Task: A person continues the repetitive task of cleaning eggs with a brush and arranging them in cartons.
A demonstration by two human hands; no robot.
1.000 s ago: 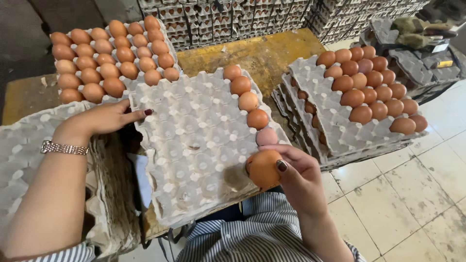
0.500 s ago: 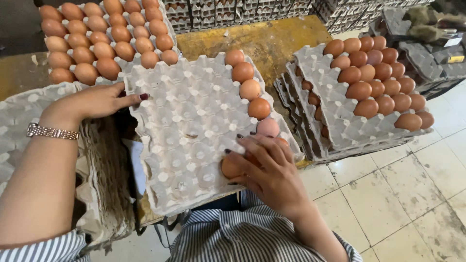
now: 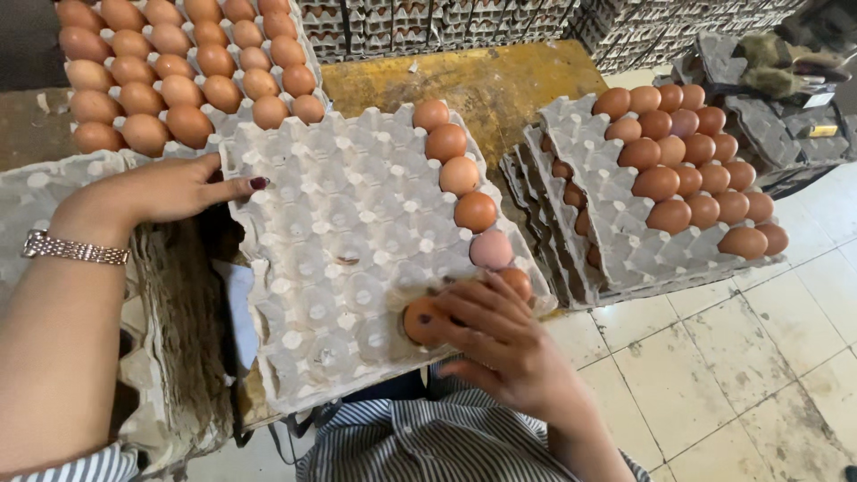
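A grey pulp egg tray (image 3: 348,223) lies in front of me, with a row of brown eggs (image 3: 460,174) along its right edge. My right hand (image 3: 495,339) presses a brown egg (image 3: 420,319) into a cup near the tray's front edge, fingers curled over it. Just beyond my fingers sits another brown egg (image 3: 518,280), and past it a pale pink egg (image 3: 491,249). My left hand (image 3: 156,192) rests flat on the tray's left edge, fingers spread, holding nothing. A metal watch (image 3: 76,250) is on that wrist.
A full tray of brown eggs (image 3: 178,76) stands at the back left. To the right, a partly filled tray (image 3: 687,178) tops a tilted stack of trays. Stacked empty trays (image 3: 54,187) sit at my left. Crates (image 3: 428,22) line the back; tiled floor (image 3: 759,357) lies right.
My right hand has carried the brown egg from the air in front of the tray down onto a cup near the tray's front edge. My left hand stayed on the tray's left edge.
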